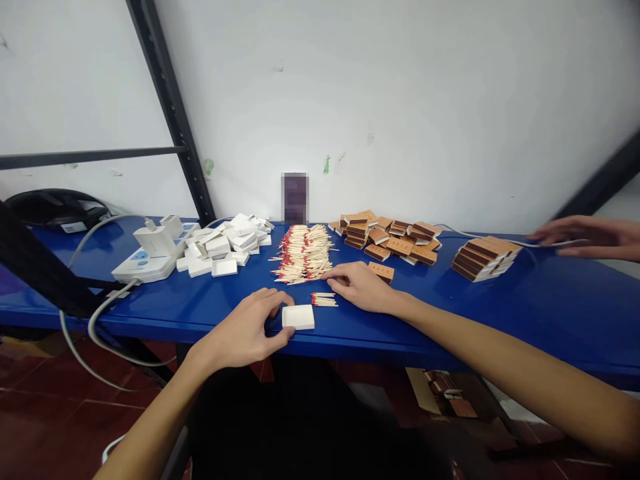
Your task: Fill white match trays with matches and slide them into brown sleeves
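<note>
- At the near edge of the counter [430,297], a white tray [299,317] is held open side up by the left hand [250,330]; it is caught between thumb and fingers at its left end, probably so that it cannot slide, though how firmly it is pressed cannot be told.
- Across to the right hand [363,285]: its fingers are laid at the near right edge of the match heap [303,253], and whether they are closed on a match cannot be told.
- Between the two hands, a small batch of matches [325,299] is set out just beyond the tray's far right corner, red heads to the left; it seems to be placed apart so as not to be lost in the heap.
- Far left, spare trays [225,243] are piled loose; far right, matchboxes [395,237] are heaped, each sort perhaps grouped for easy reach.
- Further right, a box stack [480,259] is squared up, likely to save room, and beyond it another person's hand [595,235] is seen beside a cable [545,245].
</note>
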A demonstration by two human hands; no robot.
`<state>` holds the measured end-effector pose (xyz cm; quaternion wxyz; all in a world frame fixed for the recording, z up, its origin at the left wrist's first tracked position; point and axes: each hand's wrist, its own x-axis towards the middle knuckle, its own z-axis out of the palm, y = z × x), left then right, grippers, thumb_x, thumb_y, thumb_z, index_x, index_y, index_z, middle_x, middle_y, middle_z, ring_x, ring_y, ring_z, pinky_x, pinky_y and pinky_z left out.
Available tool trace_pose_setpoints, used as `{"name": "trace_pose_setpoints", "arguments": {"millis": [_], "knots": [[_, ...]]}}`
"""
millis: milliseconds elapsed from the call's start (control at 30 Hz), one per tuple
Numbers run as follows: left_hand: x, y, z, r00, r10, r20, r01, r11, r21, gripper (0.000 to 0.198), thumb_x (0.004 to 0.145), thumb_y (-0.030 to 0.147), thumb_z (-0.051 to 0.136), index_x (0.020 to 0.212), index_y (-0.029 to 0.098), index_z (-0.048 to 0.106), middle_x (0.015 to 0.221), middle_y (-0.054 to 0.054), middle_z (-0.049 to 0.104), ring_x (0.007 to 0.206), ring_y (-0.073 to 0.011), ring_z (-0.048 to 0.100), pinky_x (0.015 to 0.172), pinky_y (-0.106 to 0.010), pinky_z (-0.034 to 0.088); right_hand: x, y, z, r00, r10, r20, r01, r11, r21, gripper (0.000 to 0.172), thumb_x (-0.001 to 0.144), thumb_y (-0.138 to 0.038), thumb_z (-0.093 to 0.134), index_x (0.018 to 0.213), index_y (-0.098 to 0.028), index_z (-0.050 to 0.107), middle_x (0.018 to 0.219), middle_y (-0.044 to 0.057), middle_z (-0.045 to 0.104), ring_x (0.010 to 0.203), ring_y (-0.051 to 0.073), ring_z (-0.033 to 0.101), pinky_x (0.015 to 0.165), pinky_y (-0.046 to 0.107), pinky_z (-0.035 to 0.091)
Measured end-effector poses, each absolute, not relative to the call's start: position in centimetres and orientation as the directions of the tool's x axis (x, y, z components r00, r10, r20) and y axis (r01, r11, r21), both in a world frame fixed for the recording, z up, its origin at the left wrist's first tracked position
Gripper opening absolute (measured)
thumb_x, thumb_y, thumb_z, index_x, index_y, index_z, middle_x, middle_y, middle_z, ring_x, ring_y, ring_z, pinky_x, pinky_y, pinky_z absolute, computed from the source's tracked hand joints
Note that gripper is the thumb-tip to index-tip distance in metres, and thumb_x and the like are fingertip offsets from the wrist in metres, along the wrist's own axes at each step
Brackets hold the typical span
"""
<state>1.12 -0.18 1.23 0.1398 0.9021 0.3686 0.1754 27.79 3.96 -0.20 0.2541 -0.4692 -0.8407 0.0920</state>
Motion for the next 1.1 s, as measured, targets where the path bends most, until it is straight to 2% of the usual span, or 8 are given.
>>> {"name": "trace_pose_setpoints", "arguments": {"millis": [100, 500, 767, 900, 1100], "knots": [[1.1, -0.1, 1.1, 0.662, 0.713, 0.228, 0.621, -0.693, 0.366, 0.026, 0.087, 0.036, 0.057, 0.108, 0.021, 0.059, 0.085, -0.001, 0.057, 0.082, -0.0205, 0.055, 0.080, -0.034, 0.043, 27.8, 3.9, -0.2, -0.437, 0.831, 0.345, 0.733, 0.551, -0.398, 0.030, 0.089, -0.019, 0.051, 0.105, -0.017, 0.076, 0.068, 0.001, 0.064, 0.060, 0.013, 0.052, 0.061, 0.025, 0.035], [1.0, -0.1, 1.1, 0.662, 0.717, 0.220, 0.625, -0.690, 0.365, 0.028, 0.088, 0.038, 0.056, 0.109, 0.021, 0.060, 0.089, -0.003, 0.059, 0.084, -0.0214, 0.055, 0.079, -0.034, 0.044, 27.8, 4.1, -0.3, -0.433, 0.824, 0.365, 0.725, 0.560, -0.402, 0.023, 0.087, -0.016, 0.054, 0.097, -0.016, 0.075, 0.058, -0.003, 0.052, 0.054, 0.010, 0.042, 0.059, 0.024, 0.029], [1.0, -0.1, 1.2, 0.667, 0.710, 0.225, 0.613, -0.695, 0.376, 0.027, 0.088, 0.037, 0.055, 0.109, 0.021, 0.060, 0.088, -0.003, 0.059, 0.084, -0.0216, 0.054, 0.080, -0.035, 0.044, 27.4, 3.0, 0.6, -0.488, 0.811, 0.323, 0.655, 0.584, -0.478, 0.018, 0.086, -0.022, 0.055, 0.083, -0.016, 0.072, 0.055, -0.005, 0.041, 0.053, 0.010, 0.040, 0.057, 0.024, 0.030], [1.0, -0.1, 1.0, 0.663, 0.712, 0.233, 0.612, -0.694, 0.380, 0.027, 0.087, 0.036, 0.056, 0.110, 0.021, 0.060, 0.088, -0.003, 0.059, 0.085, -0.0217, 0.055, 0.080, -0.035, 0.044, 27.4, 2.7, 0.8, -0.493, 0.804, 0.332, 0.640, 0.594, -0.487, 0.019, 0.087, -0.025, 0.055, 0.078, -0.016, 0.069, 0.056, -0.005, 0.041, 0.054, 0.010, 0.039, 0.057, 0.024, 0.030], [1.1, -0.1, 1.1, 0.661, 0.721, 0.211, 0.625, -0.683, 0.377, 0.027, 0.088, 0.035, 0.056, 0.111, 0.021, 0.059, 0.090, -0.003, 0.058, 0.086, -0.0216, 0.054, 0.082, -0.036, 0.043, 27.5, 3.0, 0.6, -0.499, 0.797, 0.340, 0.642, 0.604, -0.473, 0.019, 0.087, -0.022, 0.053, 0.081, -0.016, 0.070, 0.059, -0.004, 0.046, 0.055, 0.010, 0.040, 0.058, 0.025, 0.031]]}}
